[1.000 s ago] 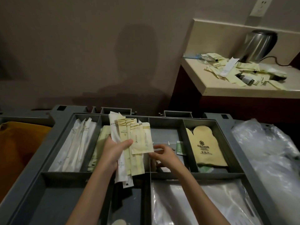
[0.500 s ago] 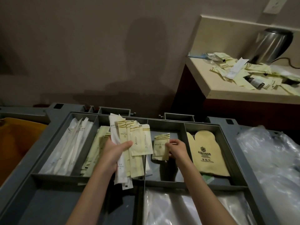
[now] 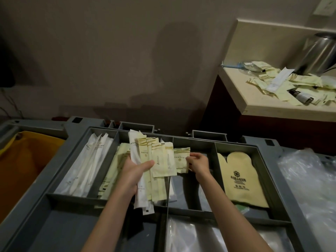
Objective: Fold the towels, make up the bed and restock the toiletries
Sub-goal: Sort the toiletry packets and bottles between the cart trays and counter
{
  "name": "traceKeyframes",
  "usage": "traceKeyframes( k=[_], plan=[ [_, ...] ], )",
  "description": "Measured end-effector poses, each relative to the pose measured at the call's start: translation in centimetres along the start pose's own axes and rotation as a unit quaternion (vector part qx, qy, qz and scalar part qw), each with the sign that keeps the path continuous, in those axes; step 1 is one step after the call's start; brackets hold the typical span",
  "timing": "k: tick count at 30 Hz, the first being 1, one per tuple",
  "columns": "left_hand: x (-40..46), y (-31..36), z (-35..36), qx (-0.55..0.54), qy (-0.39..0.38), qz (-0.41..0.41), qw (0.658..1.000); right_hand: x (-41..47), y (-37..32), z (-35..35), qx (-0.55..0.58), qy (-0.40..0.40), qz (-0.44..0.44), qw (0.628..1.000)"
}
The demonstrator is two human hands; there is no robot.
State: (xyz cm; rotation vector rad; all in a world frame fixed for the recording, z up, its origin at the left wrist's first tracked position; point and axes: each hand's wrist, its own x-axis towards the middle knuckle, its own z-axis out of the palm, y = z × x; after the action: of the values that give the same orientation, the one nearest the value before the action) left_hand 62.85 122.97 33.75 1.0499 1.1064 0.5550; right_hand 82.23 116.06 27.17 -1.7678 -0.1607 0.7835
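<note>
My left hand (image 3: pixel 135 172) grips a fanned bunch of toiletry packets (image 3: pixel 154 160), pale yellow and white, above the grey cart tray (image 3: pixel 76 148). My right hand (image 3: pixel 199 163) pinches a small square yellow packet (image 3: pixel 181 159) by its right edge and holds it against the right side of the bunch. Both hands hover over the tray's middle compartments. More long white packets (image 3: pixel 87 164) lie in the left compartment and yellow ones (image 3: pixel 116 166) beside them.
A yellow mitt (image 3: pixel 240 177) lies in the right compartment. Clear plastic bags (image 3: pixel 309 182) sit to the right, an orange bag (image 3: pixel 23 164) at left. On the beige counter (image 3: pixel 254 104) at upper right lie scattered packets (image 3: pixel 298 86) and a steel kettle (image 3: pixel 320 53).
My right hand lifted a small yellow packet out of the middle compartment and brought it left, up to the bunch in my left hand. The left hand stayed where it was.
</note>
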Motion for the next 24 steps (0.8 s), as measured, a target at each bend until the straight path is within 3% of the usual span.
traceKeyframes(
  k=[5, 10, 14, 17, 21, 24],
  plan=[
    [0.0, 0.2, 0.2, 0.001, -0.004, 0.004, 1.0, -0.2, -0.3, 0.2, -0.117, 0.005, -0.077, 0.99],
    [0.1, 0.2, 0.6, -0.002, -0.014, 0.006, 1.0, -1.8, -0.9, -0.3, -0.117, 0.017, -0.152, 0.981],
    [0.2, 0.0, 1.1, -0.009, -0.015, -0.001, 1.0, -4.4, -2.2, -0.2, -0.028, -0.076, -0.143, 0.986],
    [0.4, -0.1, 1.5, -0.013, -0.018, -0.003, 1.0, -5.6, -2.6, 0.1, -0.035, -0.127, -0.146, 0.98],
    [0.5, 0.0, 1.8, -0.014, -0.018, -0.008, 1.0, -5.7, -2.9, 0.0, -0.064, -0.151, -0.124, 0.979],
    [0.3, 0.1, 1.9, -0.008, -0.022, -0.003, 1.0, -5.1, -2.8, -1.0, -0.031, -0.114, -0.126, 0.985]
  ],
)
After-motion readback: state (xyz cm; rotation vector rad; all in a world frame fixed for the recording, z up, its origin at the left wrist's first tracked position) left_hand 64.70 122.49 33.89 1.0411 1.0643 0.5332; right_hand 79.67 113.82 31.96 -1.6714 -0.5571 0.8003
